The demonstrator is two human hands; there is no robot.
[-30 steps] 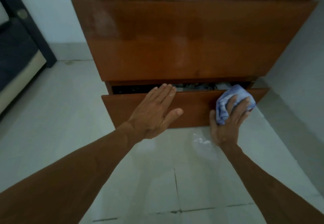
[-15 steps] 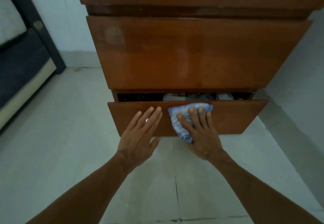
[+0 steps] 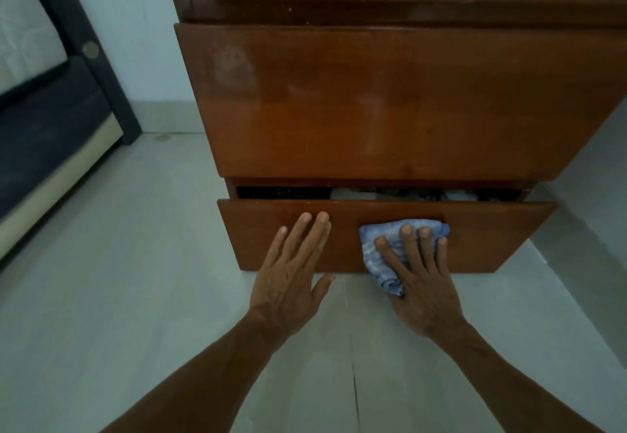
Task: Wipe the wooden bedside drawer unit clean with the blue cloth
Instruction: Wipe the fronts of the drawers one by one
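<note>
Wiping bottom drawer front (image 3: 492, 239) of drawer unit (image 3: 390, 100): your right hand (image 3: 424, 283) flat, fingers spread, pins cloth (image 3: 383, 252) against wood. Left hand (image 3: 291, 276) open, empty, braces panel at cloth's 9 o'clock. Panel's long axis runs 9-to-3; unwiped stretch toward 3, right hand nearer.

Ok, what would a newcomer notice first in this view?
Probably the blue cloth pressed flat under the right hand on the bottom drawer front, with the left hand braced beside it. Next, that drawer stands slightly open, with clutter showing in the gap.
</note>
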